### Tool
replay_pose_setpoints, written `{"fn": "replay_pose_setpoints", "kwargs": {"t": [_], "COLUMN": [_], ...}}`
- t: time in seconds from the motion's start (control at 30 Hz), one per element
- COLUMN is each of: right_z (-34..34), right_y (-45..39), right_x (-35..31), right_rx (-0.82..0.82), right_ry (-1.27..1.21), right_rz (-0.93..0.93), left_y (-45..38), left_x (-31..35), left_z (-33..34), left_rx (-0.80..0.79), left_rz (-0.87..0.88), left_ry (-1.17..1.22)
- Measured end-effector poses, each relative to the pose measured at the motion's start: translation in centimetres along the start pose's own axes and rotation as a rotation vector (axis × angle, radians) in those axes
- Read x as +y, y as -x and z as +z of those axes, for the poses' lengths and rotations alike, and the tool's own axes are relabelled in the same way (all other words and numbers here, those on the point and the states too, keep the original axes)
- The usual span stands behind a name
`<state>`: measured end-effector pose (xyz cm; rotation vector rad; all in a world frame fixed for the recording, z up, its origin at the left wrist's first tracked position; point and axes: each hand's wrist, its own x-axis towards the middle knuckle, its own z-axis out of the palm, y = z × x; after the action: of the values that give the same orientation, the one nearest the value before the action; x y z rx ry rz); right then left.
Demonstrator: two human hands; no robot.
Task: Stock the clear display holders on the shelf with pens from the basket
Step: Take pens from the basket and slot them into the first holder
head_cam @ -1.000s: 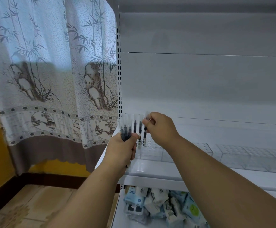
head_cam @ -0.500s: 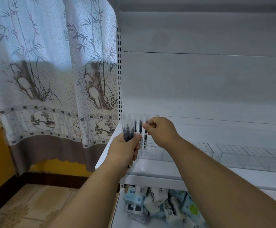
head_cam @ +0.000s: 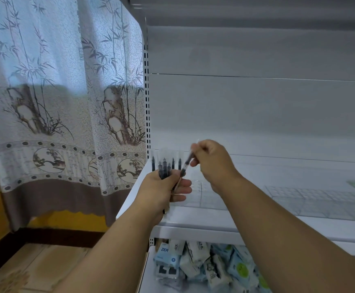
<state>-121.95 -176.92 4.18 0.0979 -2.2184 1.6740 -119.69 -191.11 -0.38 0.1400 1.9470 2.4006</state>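
Note:
My left hand grips a bundle of clear pens with dark ink cores, held upright in front of the shelf's left end. My right hand pinches a single pen near its top; that pen slants down-left, its lower end among my left fingers. Behind the bundle, a few pens stand upright at the left end of the clear display holders, whose gridded compartments run to the right along the white shelf. The basket is out of view.
A bamboo-print curtain hangs left of the shelf's slotted upright. On the lower shelf lies a heap of packaged goods. The white back panel rises behind the holders. Tiled floor shows at bottom left.
My right hand has left the standing pens and now pinches a slanted pen whose lower end is at my left hand's bundle. My left hand stayed roughly in place.

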Motion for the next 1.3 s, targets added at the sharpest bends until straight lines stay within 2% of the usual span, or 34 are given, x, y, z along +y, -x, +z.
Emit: {"fn": "replay_pose_setpoints", "kwargs": {"t": [0.13, 0.27, 0.43, 0.63, 0.97, 1.13, 1.3], "right_z": [-1.3, -0.9, 0.2, 1.3, 1.4, 0.9, 1.1], "right_y": [-1.1, -1.1, -1.3, -1.5, -1.2, -1.5, -2.0], "right_x": [0.1, 0.7, 2.4, 3.5, 3.3, 1.9, 2.4], "right_rx": [0.175, 0.200, 0.160, 0.013, -0.041, 0.087, -0.014], "right_ry": [-0.092, -0.012, 0.196, 0.351, 0.310, 0.251, 0.387], "right_rz": [-0.021, -0.110, -0.232, -0.199, -0.229, -0.312, -0.271], "left_y": [0.0, -0.1, -0.7, -0.9, -0.9, -1.2, -1.0], "left_x": [-0.4, -0.7, -1.4, -1.7, -1.6, -1.9, -1.7], "left_z": [-0.7, -0.8, -1.4, -1.4, -1.1, -1.6, -1.3], "left_rx": [0.109, 0.133, 0.161, 0.140, 0.126, 0.150, 0.141], "left_rz": [0.004, 0.041, 0.024, 0.004, 0.016, 0.025, 0.034], "left_ry": [-0.118, -0.171, -0.155, -0.127, -0.098, -0.128, -0.140]}}
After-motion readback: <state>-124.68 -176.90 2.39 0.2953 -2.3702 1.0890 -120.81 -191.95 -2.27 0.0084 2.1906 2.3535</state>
